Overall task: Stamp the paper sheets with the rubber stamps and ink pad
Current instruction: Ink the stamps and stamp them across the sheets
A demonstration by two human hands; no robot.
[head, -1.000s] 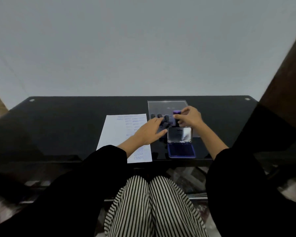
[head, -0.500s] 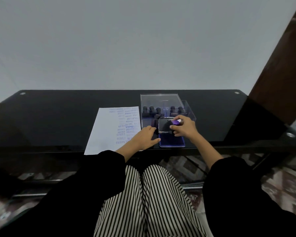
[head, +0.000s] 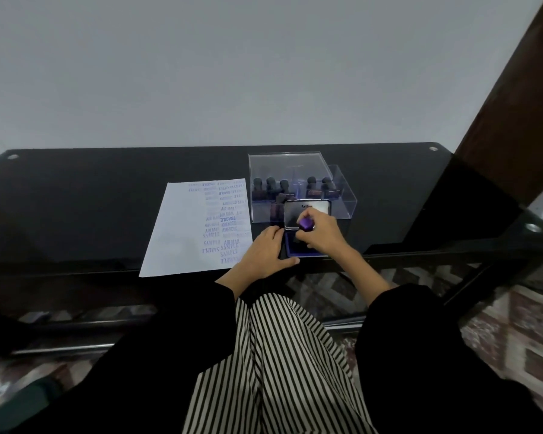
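1. Purple-handled rubber stamp [head: 305, 224]: it stands over the open ink pad [head: 292, 251], a shallow rectangular tray with a dark blue-violet inking surface. Fingers hide the stamp's base, so I cannot tell whether its face touches the ink.
2. The right hand [head: 323, 232] is curled over the stamp's handle, pinching it from above between fingertips and thumb.
3. The ink pad's silvery metal lid [head: 308, 211] stands upright along the pad's far edge, with part of a printed brand name showing.
4. The left hand [head: 265, 253] lies flat and relaxed just left of the ink pad and holds nothing. Its fingertips are by the pad's left edge and its thumb lies along the near edge.
5. The white rectangular paper sheet [head: 182, 233] lies flat to the left of the ink pad. Its right half is crowded with blue imprints reading SAMPLE, AIR MAIL, FRAGILE and AMENDED, some of them upside down.
6. A clear plastic box [head: 345, 202] sits directly behind the ink pad. It holds a row of upright dark-knobbed stamps [head: 271, 184].
7. All of this rests on a glossy black glass tabletop [head: 91, 198], with the ink pad at its near edge.
8. Nearer the camera than the ink pad are black sleeves [head: 420, 339] and black-and-white striped trousers [head: 273, 371].
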